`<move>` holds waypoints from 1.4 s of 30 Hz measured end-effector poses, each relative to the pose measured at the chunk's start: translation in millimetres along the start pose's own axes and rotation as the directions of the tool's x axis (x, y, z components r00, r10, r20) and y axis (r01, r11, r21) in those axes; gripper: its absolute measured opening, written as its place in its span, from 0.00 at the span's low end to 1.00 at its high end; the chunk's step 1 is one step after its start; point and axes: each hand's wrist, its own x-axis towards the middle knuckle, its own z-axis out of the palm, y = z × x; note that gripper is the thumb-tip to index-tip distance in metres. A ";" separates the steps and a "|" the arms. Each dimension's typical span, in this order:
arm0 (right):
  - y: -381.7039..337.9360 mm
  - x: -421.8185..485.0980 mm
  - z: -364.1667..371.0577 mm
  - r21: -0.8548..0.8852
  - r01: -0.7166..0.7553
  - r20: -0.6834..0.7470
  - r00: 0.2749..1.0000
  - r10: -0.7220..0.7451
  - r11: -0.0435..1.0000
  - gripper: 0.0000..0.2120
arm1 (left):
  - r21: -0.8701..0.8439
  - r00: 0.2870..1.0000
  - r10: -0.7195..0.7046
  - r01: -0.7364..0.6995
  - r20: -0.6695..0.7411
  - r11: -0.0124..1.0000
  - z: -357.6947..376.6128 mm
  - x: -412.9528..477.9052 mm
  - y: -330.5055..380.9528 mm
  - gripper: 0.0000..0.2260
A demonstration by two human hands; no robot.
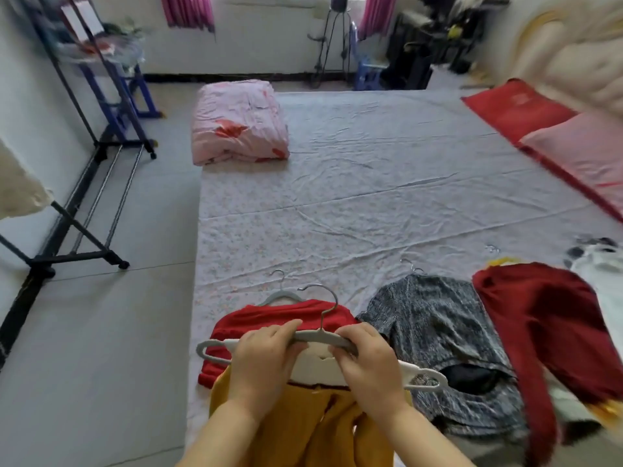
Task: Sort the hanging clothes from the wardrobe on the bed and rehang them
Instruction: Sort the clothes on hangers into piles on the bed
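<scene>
Both hands hold a grey hanger (pixel 215 348) with a metal hook over the near edge of the bed (pixel 371 197). My left hand (pixel 266 358) grips its left part and my right hand (pixel 367 362) grips its right part. A mustard-yellow garment (pixel 303 429) hangs from the hanger toward me. Under it lies a red top (pixel 283 315) on its own hanger. To the right lie a grey patterned garment (pixel 435 328) and a dark red garment (pixel 546 318), each flat on the sheet.
A black clothes rack (pixel 84 203) stands on the floor at the left along the wall. A folded pink quilt (pixel 239 123) sits at the bed's far left corner. Red and pink pillows (pixel 556 136) lie at the right. White clothing (pixel 600 267) is at the right edge.
</scene>
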 end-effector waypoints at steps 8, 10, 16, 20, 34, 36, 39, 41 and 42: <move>-0.5 -77.0 -77.8 -0.046 -0.128 -0.189 0.975 0.118 0.991 0.07 | -0.130 0.993 0.116 -0.119 -0.030 0.984 -15.2 -28.3 88.4 0.13; 7.4 -95.0 -98.9 -0.053 -0.164 -0.232 0.961 0.148 0.985 0.08 | -0.125 0.986 0.162 -0.164 -0.025 0.978 -13.2 -31.8 116.1 0.15; 44.0 -145.7 -168.9 -0.049 -0.258 -0.368 0.903 0.223 0.965 0.08 | -0.162 0.975 0.219 -0.210 0.040 0.964 15.7 -42.1 204.1 0.16; 82.5 -176.2 -226.2 -0.037 -0.293 -0.456 0.856 0.245 0.955 0.09 | -0.216 0.972 0.227 -0.210 0.057 0.954 48.7 -51.9 275.7 0.17; 244.0 -215.0 -454.5 -0.197 -0.250 -0.502 0.856 0.122 0.948 0.09 | -0.364 0.992 0.081 -0.042 0.092 0.930 168.8 -45.9 520.5 0.18; 260.7 -204.1 -477.2 -0.261 -0.234 -0.528 0.847 0.064 0.936 0.10 | -0.393 0.993 0.072 -0.031 0.089 0.919 183.9 -33.8 542.3 0.18; 287.1 -180.2 -507.3 -0.330 -0.196 -0.561 0.828 -0.024 0.924 0.12 | -0.422 0.994 0.076 -0.036 0.079 0.906 206.9 -8.1 570.8 0.18; 306.4 -159.5 -527.2 -0.352 -0.174 -0.569 0.820 -0.063 0.920 0.13 | -0.451 0.993 0.069 -0.018 0.096 0.892 224.7 15.4 588.3 0.18; 316.7 -148.2 -536.1 -0.364 -0.168 -0.570 0.818 -0.077 0.916 0.13 | -0.459 0.993 0.068 -0.014 0.101 0.888 235.0 28.1 596.0 0.18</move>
